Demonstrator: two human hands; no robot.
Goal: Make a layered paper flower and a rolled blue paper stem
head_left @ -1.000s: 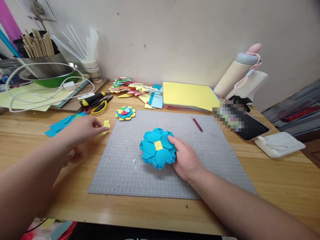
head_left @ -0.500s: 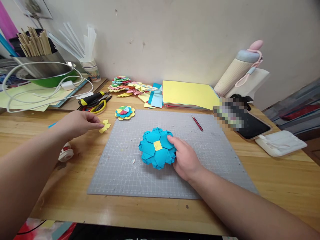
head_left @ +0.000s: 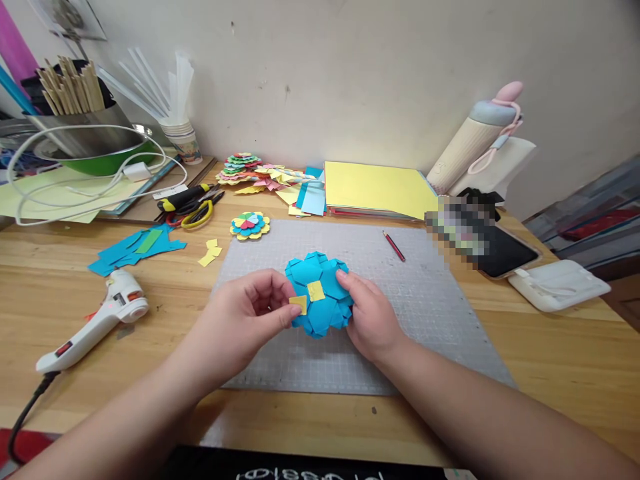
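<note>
A blue folded paper flower (head_left: 320, 319) with a yellow square (head_left: 316, 291) at its centre is held above the grey cutting mat (head_left: 425, 347). My right hand (head_left: 374, 313) grips its right edge, thumb on top. Between thumb and fingers, my left hand (head_left: 255, 310) pinches a small yellow paper piece (head_left: 298, 305) at the flower's left side. More small yellow pieces (head_left: 211, 252) lie on the wood left of the mat. At the mat's upper left corner rests a small layered multicoloured paper flower (head_left: 249, 226).
A white glue gun (head_left: 97, 323) lies at left near blue paper scraps (head_left: 133, 248) and yellow-handled scissors (head_left: 197, 215). Behind the mat are paper flowers (head_left: 240, 170) and a yellow paper stack (head_left: 375, 187). A pencil (head_left: 394, 246), a phone (head_left: 505, 257) and a bottle (head_left: 473, 137) are at right.
My left hand has moved right from the small yellow pieces to the blue flower, carrying one piece. The glue gun and blue scraps are now uncovered. My right hand stays nearly still.
</note>
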